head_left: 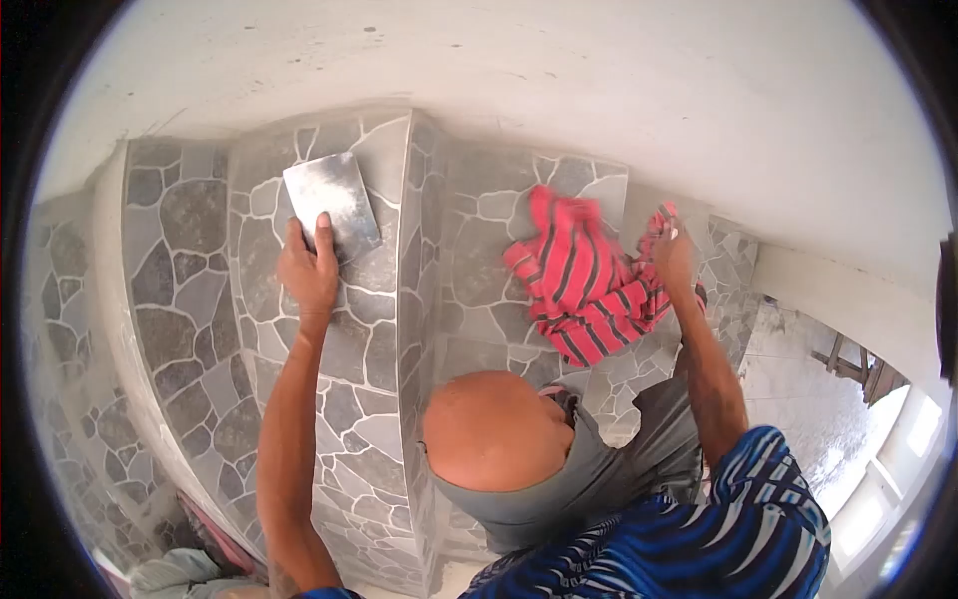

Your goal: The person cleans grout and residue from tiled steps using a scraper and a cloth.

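Observation:
My left hand (309,265) grips the lower edge of a flat, shiny metal plate (324,195), thumb on its face, up against a step tiled in a grey stone pattern with pale joint lines (367,344). Off to the right, my right hand (675,258) is closed on one end of a red cloth (579,270) with dark stripes. The cloth hangs bunched over the tiles between my right hand and the tiled corner edge (404,250), slightly blurred.
A plain pale wall (559,80) runs above the tiles. My bent knee (497,429) and grey shorts are close below the cloth. Lower left, more tiled steps (180,260) and a pinkish item (215,534) show. A wooden piece (853,364) stands on the pale floor at right.

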Tool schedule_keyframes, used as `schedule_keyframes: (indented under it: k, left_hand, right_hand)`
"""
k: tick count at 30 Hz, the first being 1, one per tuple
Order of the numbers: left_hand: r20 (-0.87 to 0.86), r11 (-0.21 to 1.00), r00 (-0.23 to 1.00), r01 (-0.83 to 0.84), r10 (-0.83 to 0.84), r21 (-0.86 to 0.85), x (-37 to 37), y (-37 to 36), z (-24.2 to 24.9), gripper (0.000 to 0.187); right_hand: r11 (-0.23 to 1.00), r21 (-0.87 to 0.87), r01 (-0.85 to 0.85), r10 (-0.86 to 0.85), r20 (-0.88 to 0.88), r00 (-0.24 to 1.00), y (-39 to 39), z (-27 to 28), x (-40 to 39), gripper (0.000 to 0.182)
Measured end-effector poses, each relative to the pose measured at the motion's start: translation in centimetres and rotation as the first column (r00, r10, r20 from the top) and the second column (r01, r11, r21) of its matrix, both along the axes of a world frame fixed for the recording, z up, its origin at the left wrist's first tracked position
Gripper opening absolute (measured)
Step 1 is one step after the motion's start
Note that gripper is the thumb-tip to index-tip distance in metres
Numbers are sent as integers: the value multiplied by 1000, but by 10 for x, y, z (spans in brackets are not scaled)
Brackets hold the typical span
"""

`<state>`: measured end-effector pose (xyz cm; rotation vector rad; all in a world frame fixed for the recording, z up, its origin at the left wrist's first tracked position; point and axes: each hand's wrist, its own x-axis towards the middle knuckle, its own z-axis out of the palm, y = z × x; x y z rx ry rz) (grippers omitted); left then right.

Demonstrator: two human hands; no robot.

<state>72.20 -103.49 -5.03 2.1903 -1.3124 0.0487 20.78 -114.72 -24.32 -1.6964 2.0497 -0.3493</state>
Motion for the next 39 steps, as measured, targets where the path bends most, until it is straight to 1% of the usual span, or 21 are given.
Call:
schedule_keyframes:
  k: [4,7,9,10,13,16,18,19,20,21,23,24,26,28,29,30,31,32,34,37,39]
  left_hand:
    - [11,1000,1000,-1,1,23,-2,2,-1,45]
    - [-15,999,1000,-15,16,47,-7,3,1,45]
    - [-20,1000,1000,-12,13,26,-9,3,3,46]
    - [-12,1000,1000,-1,1,6,-9,1,2,46]
    - [1,1000,1000,13,-13,-18,-9,0,2,45]
    - [-30,999,999,-23,24,33,-5,3,0,44]
    - [-5,998,1000,-7,7,56,-5,2,2,43]
    - [0,999,1000,-2,2,48,-3,3,1,42]
    - [6,1000,1000,5,-5,28,-1,2,-2,42]
    - [10,1000,1000,11,-11,11,-1,2,-3,42]
    - [-49,1000,999,2,-3,-6,-4,3,-1,42]
    - [-60,1000,998,9,-9,-2,-7,4,1,42]
    - [-39,1000,999,18,-18,-2,-4,-2,4,43]
    - [-3,999,1000,17,-17,37,2,3,-2,44]
    - [-1,999,1000,10,-10,36,4,3,-4,44]
    - [-5,999,1000,3,-2,41,4,2,-5,44]
    - [-13,999,1000,-4,4,53,3,4,-5,44]
    - [-10,998,1000,-4,5,60,1,6,-5,44]
    - [4,998,1000,6,-6,60,2,3,-2,44]
    - [33,997,999,-9,6,73,2,3,-3,43]
    - [-3,998,1000,-17,17,59,0,2,0,43]
  right_hand:
    - [998,-28,-58,64,461,885,15,118,131,43]
    - [989,-52,-136,141,560,816,-21,122,226,36]
    - [841,-224,-492,534,197,823,-44,43,284,36]
    - [752,-141,-644,659,165,734,-47,31,301,38]
    - [461,-461,-758,747,-260,612,-24,-8,309,40]
    - [483,-303,-822,749,-343,566,-21,-22,314,41]
    - [684,-368,-630,706,115,699,7,-31,321,44]
    - [776,-359,-519,626,339,702,24,-36,327,45]
    - [772,-466,-433,623,419,660,76,-56,327,51]
    - [754,-288,-590,655,393,646,126,-32,304,53]
    - [529,30,-848,561,738,376,185,-16,264,50]
    - [474,69,-878,355,897,262,187,-11,260,49]
    - [363,115,-925,-110,991,80,171,-11,261,47]
    - [508,150,-848,-192,980,58,135,5,276,45]
    - [639,-196,-744,390,916,94,108,8,280,43]
    - [658,-472,-587,744,528,410,80,12,284,42]
    - [642,-309,-702,761,366,535,37,19,284,38]
    - [466,-597,-653,760,-108,641,8,19,290,43]
    - [433,-641,-634,759,-121,640,-33,12,311,45]
    - [601,-405,-689,740,-46,672,-28,-9,325,48]
    - [743,-329,-583,657,187,731,8,-10,338,46]
